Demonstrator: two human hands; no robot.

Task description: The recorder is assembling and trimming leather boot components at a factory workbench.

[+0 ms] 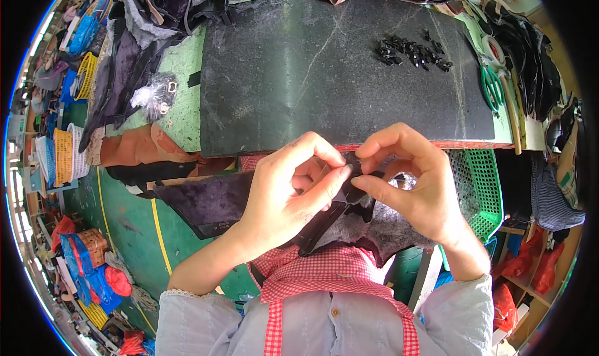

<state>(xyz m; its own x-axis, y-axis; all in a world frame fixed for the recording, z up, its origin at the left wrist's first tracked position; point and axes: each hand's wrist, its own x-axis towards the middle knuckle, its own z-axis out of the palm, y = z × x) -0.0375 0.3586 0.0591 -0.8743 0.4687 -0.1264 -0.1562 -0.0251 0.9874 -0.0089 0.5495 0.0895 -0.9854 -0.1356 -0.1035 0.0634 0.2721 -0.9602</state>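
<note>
My left hand (293, 191) and my right hand (409, 178) meet just below the front edge of a dark stone slab (299, 75). Both pinch a narrow black strap (321, 225) where it joins a dark furry fabric piece (387, 228) that lies over my lap. The fingertips of both hands press together at the strap's upper end, where a small black part sits; its shape is hidden by my fingers. The strap hangs down toward my red checked apron (327, 272).
A pile of small black clips (412, 52) lies on the slab's far right. Green-handled scissors (491, 85) rest right of the slab. A clear bag of metal rings (155, 95) lies left on the green table. A green basket (483, 187) stands at my right. Leather pieces (143, 147) hang left.
</note>
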